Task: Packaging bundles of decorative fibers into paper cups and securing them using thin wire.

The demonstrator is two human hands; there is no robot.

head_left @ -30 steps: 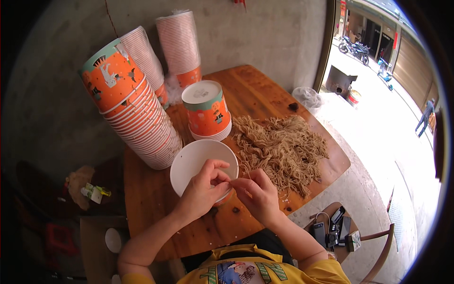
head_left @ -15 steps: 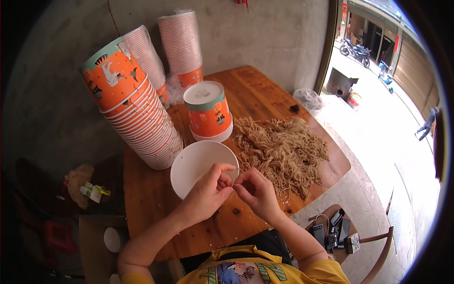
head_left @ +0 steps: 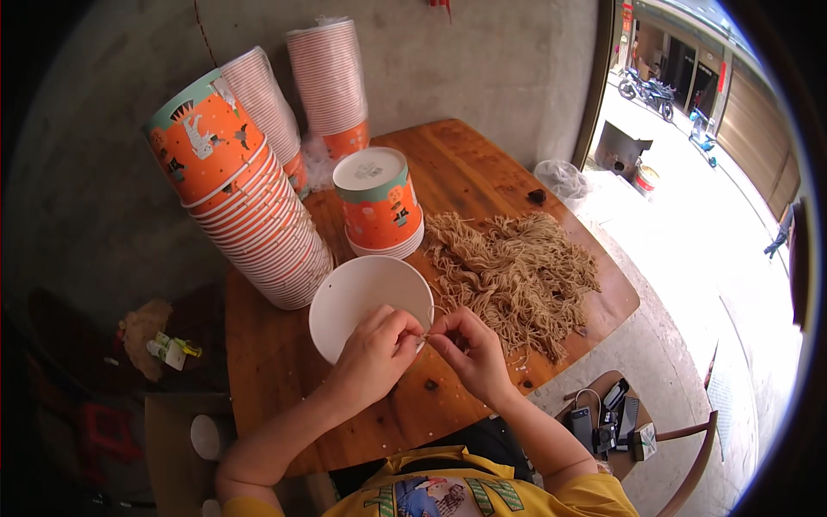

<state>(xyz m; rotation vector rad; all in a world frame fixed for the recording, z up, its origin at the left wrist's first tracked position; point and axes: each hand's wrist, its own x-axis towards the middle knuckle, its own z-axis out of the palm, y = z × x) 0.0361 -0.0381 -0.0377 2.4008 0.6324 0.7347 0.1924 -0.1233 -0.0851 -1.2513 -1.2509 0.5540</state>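
Both hands meet at the near right rim of a white paper bucket (head_left: 342, 297) that stands open on the wooden table. My left hand (head_left: 372, 355) is closed in a pinch, its fingertips in front of the bucket. Facing it, my right hand (head_left: 471, 351) pinches too, thumb against forefinger. Between them runs a thin pale strand (head_left: 436, 308), looping up above the fingertips; its ends are hidden. Just beyond the right hand lies a tangled heap of tan, string-like strands (head_left: 517, 276).
An orange upside-down bucket (head_left: 383, 215) stands behind the open one. Tall bucket stacks, one leaning (head_left: 250, 211), rise at the left and back. A wooden chair (head_left: 689, 431) at right holds a phone and small devices. A cardboard box (head_left: 168, 448) sits lower left.
My left hand's raised fingers have curled down into a tighter pinch. The strand's loop now shows above the fingertips. My right hand has barely moved.
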